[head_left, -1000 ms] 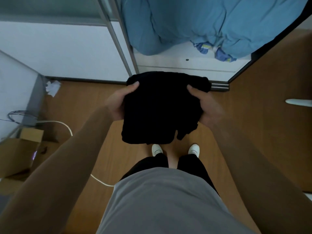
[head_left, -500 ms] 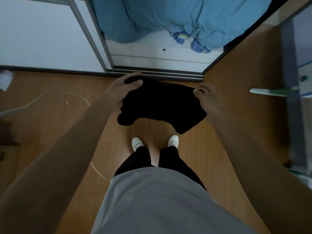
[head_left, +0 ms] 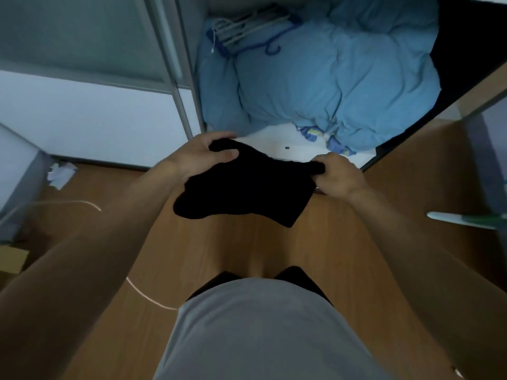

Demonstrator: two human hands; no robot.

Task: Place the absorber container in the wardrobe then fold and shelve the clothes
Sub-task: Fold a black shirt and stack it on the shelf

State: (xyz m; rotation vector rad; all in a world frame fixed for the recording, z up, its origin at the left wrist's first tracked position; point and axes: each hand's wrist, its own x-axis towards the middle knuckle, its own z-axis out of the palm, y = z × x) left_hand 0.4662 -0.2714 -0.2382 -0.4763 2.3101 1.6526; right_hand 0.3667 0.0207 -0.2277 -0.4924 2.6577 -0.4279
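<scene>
**One black garment, held at both ends**

My left hand (head_left: 204,156) grips the upper left end of the black garment (head_left: 247,187), thumb on top and fingers curled under the cloth. My right hand (head_left: 338,175) pinches the opposite end in a closed fist. The cloth stretches between the two and its lower part hangs loose in the air above the wooden floor (head_left: 247,242), just in front of the front edge of the wardrobe's bottom shelf (head_left: 277,144).

By count there are one garment and two hands, both clamped on it. On the shelf lies one blue duvet (head_left: 329,72) with a bunch of hangers (head_left: 247,26) at its back; I cannot tell their number. One white cable (head_left: 145,294) crosses the floor to my left.
</scene>
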